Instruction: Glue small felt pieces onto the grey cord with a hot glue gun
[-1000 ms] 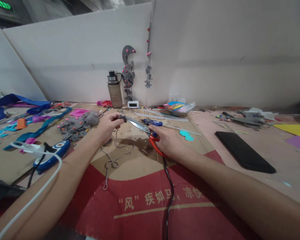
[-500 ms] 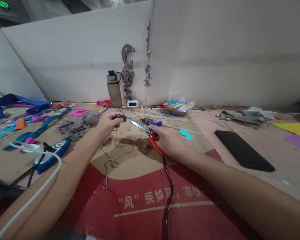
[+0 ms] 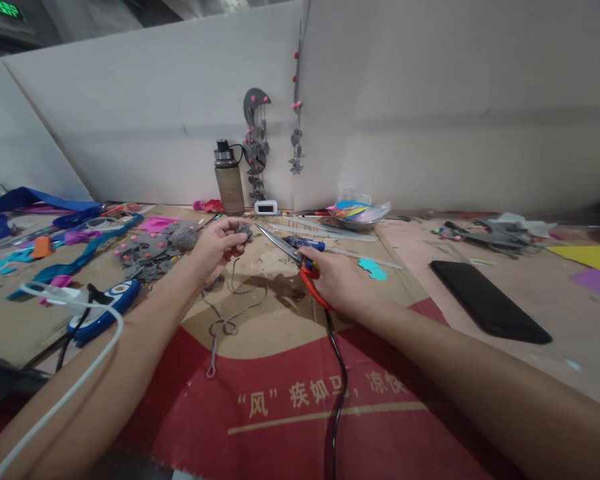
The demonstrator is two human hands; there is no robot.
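Observation:
My left hand (image 3: pixel 217 248) pinches a small grey felt piece (image 3: pixel 244 231) above the cardboard, and a grey yarn strand (image 3: pixel 225 308) trails from that hand down onto the cardboard. My right hand (image 3: pixel 336 279) grips red-handled scissors (image 3: pixel 291 255), whose blades point up and left toward the felt piece with a small gap between them. A blue glue gun (image 3: pixel 304 244) lies just behind the scissors, and a black cable (image 3: pixel 339 373) runs toward me.
A grey water bottle (image 3: pixel 229 179), a small white clock (image 3: pixel 265 207) and a grey hanging felt ornament (image 3: pixel 255 137) stand at the back wall. Grey felt shapes (image 3: pixel 150 252) and blue ribbons (image 3: pixel 55 230) lie left. A black phone (image 3: pixel 487 301) lies right.
The scissor blades have drawn back from the felt piece, leaving a gap. My left hand has turned the felt piece slightly toward me.

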